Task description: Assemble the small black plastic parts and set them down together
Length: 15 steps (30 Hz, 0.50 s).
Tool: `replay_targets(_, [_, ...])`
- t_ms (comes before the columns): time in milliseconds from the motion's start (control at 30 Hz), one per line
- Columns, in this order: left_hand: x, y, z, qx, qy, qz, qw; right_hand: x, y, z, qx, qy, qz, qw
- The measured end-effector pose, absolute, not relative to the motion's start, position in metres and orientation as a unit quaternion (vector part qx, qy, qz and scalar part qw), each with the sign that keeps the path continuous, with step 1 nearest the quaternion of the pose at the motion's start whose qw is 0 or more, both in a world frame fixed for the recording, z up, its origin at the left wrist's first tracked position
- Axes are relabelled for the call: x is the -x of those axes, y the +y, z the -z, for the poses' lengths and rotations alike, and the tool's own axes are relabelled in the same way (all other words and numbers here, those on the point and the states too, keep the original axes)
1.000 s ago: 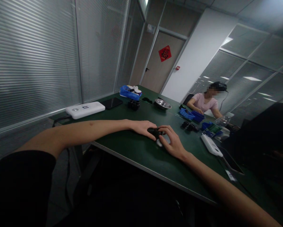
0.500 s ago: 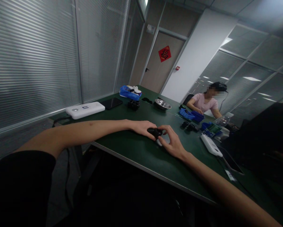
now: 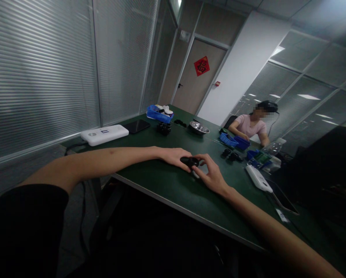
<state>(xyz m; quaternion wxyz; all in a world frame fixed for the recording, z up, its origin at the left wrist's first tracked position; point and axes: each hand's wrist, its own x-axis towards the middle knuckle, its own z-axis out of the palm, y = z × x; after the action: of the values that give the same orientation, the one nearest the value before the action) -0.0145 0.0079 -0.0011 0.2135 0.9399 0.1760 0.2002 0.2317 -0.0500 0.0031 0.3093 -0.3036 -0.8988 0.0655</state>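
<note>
My left hand [image 3: 177,157] grips a small black rounded part [image 3: 193,161] just above the green table [image 3: 161,175]; its exact kind cannot be made out. At the part's right end, my right hand [image 3: 210,175] closes thumb and fingers on it from the other side. Beneath the right fingers shows a bit of a whitish object [image 3: 196,174], mostly hidden by that hand.
Beyond my hands stand a metal bowl [image 3: 199,128], black parts [image 3: 164,128] and a blue bin [image 3: 159,114]. White power banks [image 3: 105,134] [image 3: 258,178] lie at either side. A bottle [image 3: 272,148] stands right, and a co-worker [image 3: 252,125] sits behind blue trays [image 3: 228,140].
My right fingertips have shifted slightly at the black part's end, while my left hand stays in place. The co-worker's arm at the right has drawn in a little.
</note>
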Motion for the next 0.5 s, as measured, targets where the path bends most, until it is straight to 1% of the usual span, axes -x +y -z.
replay_targets(200, [0.0164,0.0074,-0.0003,-0.941,0.178,-0.191,0.217,-0.2319,-0.052,-0.0038,0.302,-0.904,-0.076,0.293])
replay_targets(367, [0.0153,0.0074,-0.0001,-0.944,0.176,-0.194,0.203,-0.2322,-0.0498,-0.0024,0.326,-0.888,-0.076,0.314])
replay_targets(500, [0.0148,0.0075,0.0002,-0.943,0.178,-0.194,0.205,-0.2339,-0.0503,-0.002,0.322,-0.892,-0.083,0.305])
